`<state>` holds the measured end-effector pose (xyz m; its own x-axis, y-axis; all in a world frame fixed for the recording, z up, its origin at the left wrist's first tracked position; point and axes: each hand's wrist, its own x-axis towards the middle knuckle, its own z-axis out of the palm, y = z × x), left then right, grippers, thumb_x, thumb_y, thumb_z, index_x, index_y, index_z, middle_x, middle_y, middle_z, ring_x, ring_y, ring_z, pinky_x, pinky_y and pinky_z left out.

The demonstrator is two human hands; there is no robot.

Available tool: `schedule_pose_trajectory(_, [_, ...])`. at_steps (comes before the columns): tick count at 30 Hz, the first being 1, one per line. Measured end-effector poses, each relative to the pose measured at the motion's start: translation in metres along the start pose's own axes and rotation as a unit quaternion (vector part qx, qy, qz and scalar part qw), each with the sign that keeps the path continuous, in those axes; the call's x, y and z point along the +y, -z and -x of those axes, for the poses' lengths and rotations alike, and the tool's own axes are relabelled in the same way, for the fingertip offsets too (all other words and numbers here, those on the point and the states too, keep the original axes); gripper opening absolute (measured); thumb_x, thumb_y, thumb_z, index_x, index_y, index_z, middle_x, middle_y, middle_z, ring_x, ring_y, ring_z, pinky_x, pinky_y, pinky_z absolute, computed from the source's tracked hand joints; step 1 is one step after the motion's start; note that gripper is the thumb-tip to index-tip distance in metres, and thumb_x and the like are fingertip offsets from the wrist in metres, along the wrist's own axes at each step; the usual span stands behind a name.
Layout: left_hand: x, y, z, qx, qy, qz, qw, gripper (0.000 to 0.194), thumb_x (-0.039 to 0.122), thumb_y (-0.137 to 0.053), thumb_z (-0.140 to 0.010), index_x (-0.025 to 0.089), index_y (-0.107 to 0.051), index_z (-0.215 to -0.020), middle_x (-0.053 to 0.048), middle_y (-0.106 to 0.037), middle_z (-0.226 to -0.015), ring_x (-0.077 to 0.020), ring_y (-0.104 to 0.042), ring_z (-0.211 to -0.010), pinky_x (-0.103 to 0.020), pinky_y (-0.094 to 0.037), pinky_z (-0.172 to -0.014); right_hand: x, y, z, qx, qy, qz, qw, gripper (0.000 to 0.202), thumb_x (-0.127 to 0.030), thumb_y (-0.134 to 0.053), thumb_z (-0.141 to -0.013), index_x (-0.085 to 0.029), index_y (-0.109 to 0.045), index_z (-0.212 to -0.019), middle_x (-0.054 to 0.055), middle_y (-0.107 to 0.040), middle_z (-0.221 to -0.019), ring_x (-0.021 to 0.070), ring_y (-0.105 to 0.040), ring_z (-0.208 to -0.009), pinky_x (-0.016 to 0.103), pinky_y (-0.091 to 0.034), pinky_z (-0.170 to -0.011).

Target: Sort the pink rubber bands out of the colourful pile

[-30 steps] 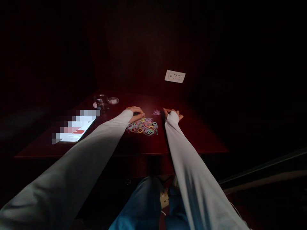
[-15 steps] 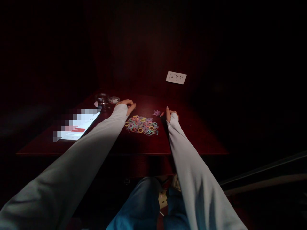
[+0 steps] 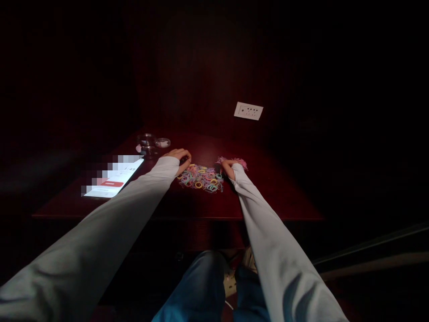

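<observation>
Small multicoloured elastic hair bands lie in a loose heap on the dark red table. At the heap's upper left edge is my left hand, its fingers curled and thumb drawn toward the index finger; whatever may be between them is too small to see. My right hand reaches down right of the heap, fingertips pressed together by a small purple-pink cluster of bands. A bigger pink cluster shows just behind that hand, partly covered by it.
A lit phone lies at the table's left. Behind it stand a clear jar and a round clear lid with something white in it. A white socket plate is on the back wall. The surroundings are very dark.
My right hand has moved left and tipped down toward the purple cluster, uncovering the pink cluster behind it. My left hand stays near the heap. The view has shifted slightly.
</observation>
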<state>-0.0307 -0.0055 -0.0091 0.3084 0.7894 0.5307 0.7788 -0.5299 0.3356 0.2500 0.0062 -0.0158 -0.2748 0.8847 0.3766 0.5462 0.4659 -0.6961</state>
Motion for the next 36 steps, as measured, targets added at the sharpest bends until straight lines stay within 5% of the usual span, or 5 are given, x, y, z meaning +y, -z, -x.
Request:
schedule_pose_trajectory(4, [0.006,0.000,-0.006,-0.011,-0.030,0.009,0.999,0.024,0.037,-0.050,-0.095,0.024,-0.069,-0.099,-0.006,-0.071,-0.103,-0.0238,-0.062,-0.098,-0.035,-0.048,-0.090,-0.007,-0.001,0.002,-0.018,0.008,-0.030,0.999,0.059,-0.076,-0.055,-0.084,-0.021,-0.065,-0.066,-0.001,-0.053,-0.059,0.0148,-0.050,-0.061,0.030,-0.040,-0.067])
schedule_pose_trajectory(7, [0.008,-0.006,-0.010,-0.043,-0.072,0.033,0.996,0.028,0.040,-0.048,-0.097,0.024,-0.070,-0.102,-0.006,-0.073,-0.107,-0.0236,-0.061,-0.099,-0.036,-0.048,-0.093,-0.017,-0.002,0.008,-0.016,0.070,0.040,0.997,0.051,-0.069,-0.068,-0.080,-0.022,-0.074,-0.100,0.004,-0.067,-0.092,0.0214,-0.058,-0.091,0.035,-0.045,-0.089])
schedule_pose_trajectory(13, [0.007,-0.023,-0.008,-0.060,-0.058,0.154,0.985,0.046,0.046,-0.034,-0.102,0.022,-0.073,-0.101,-0.006,-0.074,-0.106,-0.0230,-0.066,-0.102,-0.034,-0.048,-0.099,-0.035,-0.003,0.019,-0.138,0.115,0.116,0.977,0.072,-0.058,-0.077,-0.080,-0.030,-0.059,-0.144,0.009,-0.060,-0.139,0.0307,-0.053,-0.126,0.045,-0.041,-0.109])
schedule_pose_trajectory(22, [0.009,-0.021,-0.008,-0.110,0.007,0.251,0.962,0.054,0.069,-0.054,-0.087,0.022,-0.074,-0.106,-0.004,-0.077,-0.104,-0.0257,-0.070,-0.100,-0.033,-0.052,-0.092,-0.029,-0.006,0.014,-0.100,0.076,0.063,0.990,0.060,-0.048,-0.080,-0.079,-0.031,-0.066,-0.135,0.006,-0.071,-0.125,0.0250,-0.064,-0.114,0.040,-0.045,-0.104])
schedule_pose_trajectory(36, [0.012,-0.019,-0.005,-0.105,-0.017,0.215,0.971,0.046,0.054,-0.073,-0.075,0.021,-0.073,-0.107,-0.004,-0.078,-0.102,-0.0236,-0.072,-0.096,-0.031,-0.054,-0.090,-0.020,-0.020,0.006,-0.044,0.013,-0.033,0.998,0.046,-0.057,-0.081,-0.074,-0.024,-0.076,-0.106,-0.002,-0.068,-0.076,0.0129,-0.057,-0.065,0.025,-0.044,-0.066])
